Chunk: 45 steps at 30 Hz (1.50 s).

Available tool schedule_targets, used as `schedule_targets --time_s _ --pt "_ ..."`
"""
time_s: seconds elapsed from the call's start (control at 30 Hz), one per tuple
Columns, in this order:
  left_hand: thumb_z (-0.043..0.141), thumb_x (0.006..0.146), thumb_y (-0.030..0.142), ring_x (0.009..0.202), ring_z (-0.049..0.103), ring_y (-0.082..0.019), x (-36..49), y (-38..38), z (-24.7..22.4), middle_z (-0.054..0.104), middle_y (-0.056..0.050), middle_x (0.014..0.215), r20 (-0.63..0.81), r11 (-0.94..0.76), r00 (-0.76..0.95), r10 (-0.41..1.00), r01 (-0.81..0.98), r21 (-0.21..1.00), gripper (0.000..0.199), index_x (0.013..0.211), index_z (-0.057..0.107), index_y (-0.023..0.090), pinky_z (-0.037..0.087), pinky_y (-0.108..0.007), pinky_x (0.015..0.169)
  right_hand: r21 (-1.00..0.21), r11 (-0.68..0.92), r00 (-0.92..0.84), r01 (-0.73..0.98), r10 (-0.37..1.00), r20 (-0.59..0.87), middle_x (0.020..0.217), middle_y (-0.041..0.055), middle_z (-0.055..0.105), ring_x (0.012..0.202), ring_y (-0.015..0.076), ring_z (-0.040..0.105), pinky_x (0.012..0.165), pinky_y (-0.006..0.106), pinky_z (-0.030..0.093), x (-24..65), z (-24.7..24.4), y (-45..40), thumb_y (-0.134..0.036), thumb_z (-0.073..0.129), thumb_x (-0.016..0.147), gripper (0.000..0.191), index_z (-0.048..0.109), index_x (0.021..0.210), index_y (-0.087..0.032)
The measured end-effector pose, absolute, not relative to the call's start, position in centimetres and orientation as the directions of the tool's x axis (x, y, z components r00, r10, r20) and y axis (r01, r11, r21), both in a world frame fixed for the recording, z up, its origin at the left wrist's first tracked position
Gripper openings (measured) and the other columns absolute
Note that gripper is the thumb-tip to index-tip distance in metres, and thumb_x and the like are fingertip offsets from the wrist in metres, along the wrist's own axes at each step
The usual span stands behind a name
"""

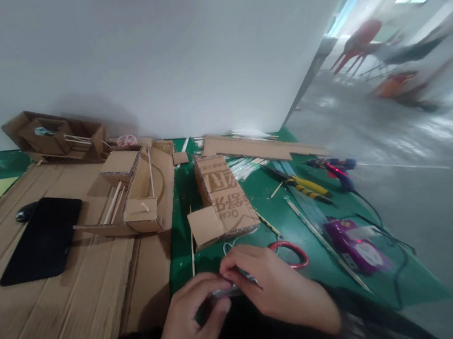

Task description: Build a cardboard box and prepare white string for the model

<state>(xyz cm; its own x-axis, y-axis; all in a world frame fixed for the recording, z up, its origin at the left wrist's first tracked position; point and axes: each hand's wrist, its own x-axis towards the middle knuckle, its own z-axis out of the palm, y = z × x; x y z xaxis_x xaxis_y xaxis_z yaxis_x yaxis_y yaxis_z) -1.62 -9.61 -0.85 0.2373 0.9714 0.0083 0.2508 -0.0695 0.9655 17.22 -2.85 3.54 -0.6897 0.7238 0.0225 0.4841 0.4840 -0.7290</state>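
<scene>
Head view: shiny piece (233, 290) held, long axis roughly sideways.

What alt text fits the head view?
Left hand and right hand hold a small, partly hidden silvery item at a green table. Beyond lie a cardboard box and yellow-black pliers; cardboard structures stand left, a purple device right.

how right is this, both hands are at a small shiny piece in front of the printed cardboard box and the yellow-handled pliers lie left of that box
Not quite: the head view shows the yellow-handled pliers right of the printed cardboard box, not left. The left hand and right hand are at the small shiny piece, as you say.
</scene>
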Motion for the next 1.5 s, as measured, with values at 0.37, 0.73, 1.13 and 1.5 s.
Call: schedule_targets --time_s 0.37,0.73,1.13,1.5 --pt "0.063 0.088 0.022 0.076 0.063 -0.012 -1.7 -10.1 -1.3 0.067 -0.007 0.116 -0.078 0.047 0.162 0.984 0.183 0.982 0.025 0.112 0.072 0.025 0.055 -0.022 0.074 -0.681 0.464 -0.647 0.566 0.762 -0.018 0.101 0.0040 0.068 0.094 0.0166 0.063 0.084 0.028 0.048 19.9 3.3 -2.9 -0.017 0.048 0.098 0.017 0.062 0.107 -0.020" --pt "0.066 0.087 0.030 0.074 0.062 -0.012 -1.7 -10.2 -1.9 0.063 -0.008 0.120 -0.086 0.075 0.067 0.994 0.154 0.985 0.029 0.115 0.071 0.026 0.056 -0.023 0.072 -0.268 0.453 -0.521 0.850 0.794 -0.312 0.119 0.0110 0.060 0.108 0.0298 0.055 0.092 0.048 0.046 27.1 2.0 -4.1 -0.009 0.051 0.078 0.041 0.058 0.116 -0.022" --pt "0.059 0.094 0.033 0.084 0.064 -0.012 -2.7 -10.4 -2.0 0.062 -0.004 0.122 -0.049 0.027 0.065 0.997 0.298 0.954 0.025 0.118 0.068 0.031 0.055 -0.021 0.078 -0.041 0.660 -0.656 0.751 0.735 -0.173 0.122 0.0124 0.061 0.110 0.0330 0.057 0.092 0.049 0.044 28.3 -0.4 -5.8 -0.001 0.052 0.069 0.068 0.049 0.134 -0.020" --pt "0.058 0.094 0.033 0.082 0.066 -0.015 -4.7 -10.7 -0.8 0.065 -0.008 0.124 -0.076 0.051 0.053 0.996 0.367 0.929 0.025 0.114 0.070 0.026 0.056 -0.026 0.082 -0.143 0.654 -0.669 0.743 0.716 -0.201 0.114 0.0103 0.064 0.107 0.0314 0.057 0.091 0.047 0.041 28.1 2.1 -4.8 -0.009 0.058 0.073 0.053 0.057 0.124 -0.021"
